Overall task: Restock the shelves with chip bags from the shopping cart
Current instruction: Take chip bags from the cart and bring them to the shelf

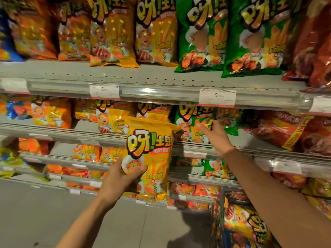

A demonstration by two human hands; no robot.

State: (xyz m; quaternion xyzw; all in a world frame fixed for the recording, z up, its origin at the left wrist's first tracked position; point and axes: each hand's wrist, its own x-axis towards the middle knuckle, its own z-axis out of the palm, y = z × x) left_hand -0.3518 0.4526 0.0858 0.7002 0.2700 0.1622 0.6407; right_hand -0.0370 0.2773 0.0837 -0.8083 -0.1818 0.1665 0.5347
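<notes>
Top shelf (161, 76), left to right: blue bags at the left edge, orange bags (35, 29), two yellow bags (114, 33), two green bags (202, 38), red bags (315, 42) at the right edge; two price tags (104, 91) clipped to its front edge. Second shelf (59, 133), left to right: orange bags, yellow bags (111, 120), a green bag (193, 126), large red bags (279, 129). Lower shelves: small orange, yellow and green bags, partly hidden. Left hand (121, 178): fingers and thumb closed round the lower left part of a yellow chip bag (150, 154), which is held upright in the air, in front of the second shelf's front edge, just right of that shelf's yellow row and not yet resting on any shelf. Right hand (213, 135): reaches to the green bag on the second shelf, fingers at its right edge; whether they pinch it or only push it cannot be told. Shopping cart (220, 212), bottom right: wire side visible, more yellow bags (249, 224) inside. Step in hand, as judged: placing the held bag, the right hand tidying or making room. Next move calls for lifting the bag over the front edge and setting it upright among the matching yellow bags, face forward, without toppling its neighbours.
</notes>
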